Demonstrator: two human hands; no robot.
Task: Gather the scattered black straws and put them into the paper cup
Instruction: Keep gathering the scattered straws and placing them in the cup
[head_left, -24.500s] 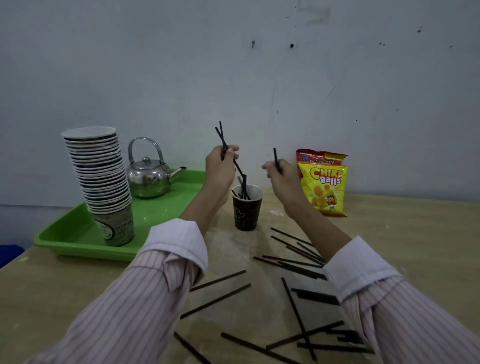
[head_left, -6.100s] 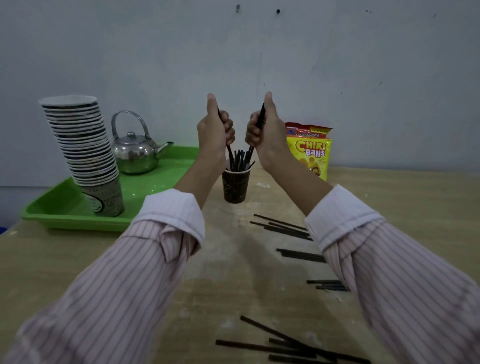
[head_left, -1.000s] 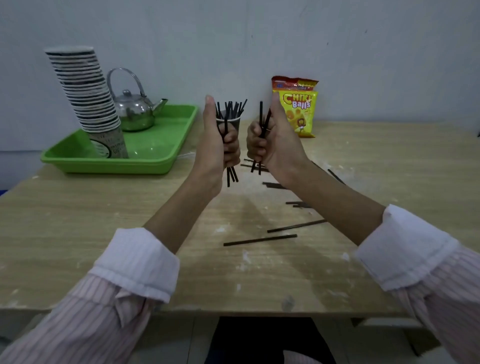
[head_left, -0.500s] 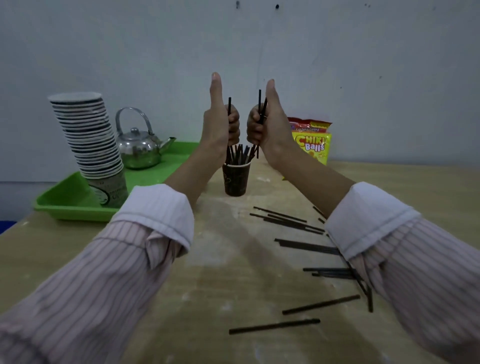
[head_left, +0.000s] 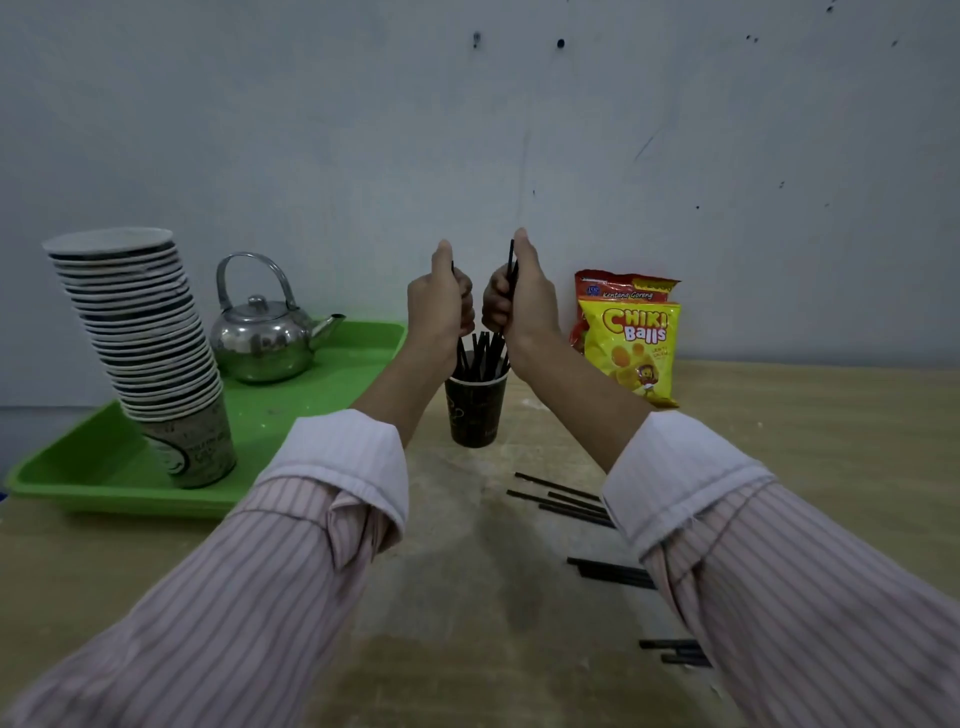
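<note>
The paper cup (head_left: 475, 410) stands upright toward the back of the table (head_left: 457, 613), with a bundle of black straws (head_left: 482, 351) rising past its rim. Both hands hover directly above it, thumbs up. The left hand (head_left: 440, 306) has its grip curled round a thin straw (head_left: 460, 358) whose lower end dips into the cup. The right hand (head_left: 523, 304) has its grip closed on a few straws (head_left: 511, 260) that point down toward the rim.

Seen from the cup:
- At 5 o'clock, three clusters of loose straws (head_left: 563, 501) lie flat, partly hidden by the right sleeve (head_left: 779, 597).
- At 6 o'clock, bare table runs between the sleeves.
- At 9 o'clock, a green tray (head_left: 104, 480) carries a leaning cup stack (head_left: 140, 332) and a kettle (head_left: 265, 338), and its near corner reaches the table's left edge.
- At 2 o'clock, snack bags (head_left: 628, 348) lean on the wall.
</note>
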